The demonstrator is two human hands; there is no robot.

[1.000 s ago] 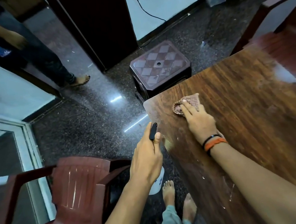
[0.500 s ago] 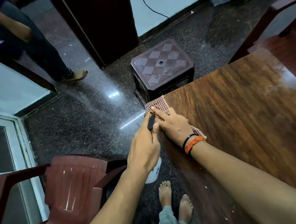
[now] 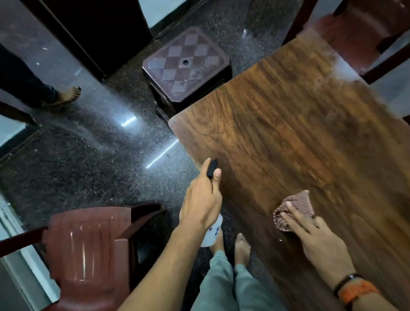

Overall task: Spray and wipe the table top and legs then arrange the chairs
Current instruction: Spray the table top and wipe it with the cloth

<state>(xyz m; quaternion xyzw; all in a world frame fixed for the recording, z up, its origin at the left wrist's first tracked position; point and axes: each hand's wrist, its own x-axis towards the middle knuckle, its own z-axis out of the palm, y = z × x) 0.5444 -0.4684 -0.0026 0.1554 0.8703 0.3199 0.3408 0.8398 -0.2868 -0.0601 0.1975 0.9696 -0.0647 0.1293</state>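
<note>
A: Status, near end first.

B: Bare feet (image 3: 242, 248) and grey-green trouser legs (image 3: 230, 292) on the speckled floor (image 3: 81, 162), just off the bench's near-left edge. Orange wristband (image 3: 357, 291) with a dark band beside it on the right wrist.

A: Right hand?

B: Right hand (image 3: 320, 242) flat on the checked cloth (image 3: 294, 210), fingers straight and spread, pressing it onto the bench (image 3: 292, 127) near its left edge. Grip apart, nothing curled round the cloth.

A: Left?

B: Left hand (image 3: 201, 203) clamped on the spray bottle (image 3: 211, 233). Fingers wrapped round the neck, white body hanging below the palm, black nozzle (image 3: 211, 168) sticking out past the fingertips. Bottle sits at the bench's left edge, nozzle toward the bench's far end.

A: Bench surface?

B: Dark wood grain. Pale glare patch at the far right corner. Cannot tell whether it's wet.

A: Chairs?

B: Red-brown plastic armchair (image 3: 85, 256) at near left, beside the person's legs, apart from the bench. Brown plastic stool (image 3: 186, 66) with a checker top just past the bench's far-left corner. Second red-brown chair (image 3: 370, 27) at the far right end, close to the bench.

A: Anything else?

B: Another person's leg and sandalled foot (image 3: 65, 96) at far left. Dark door (image 3: 93, 30) behind the stool.
</note>
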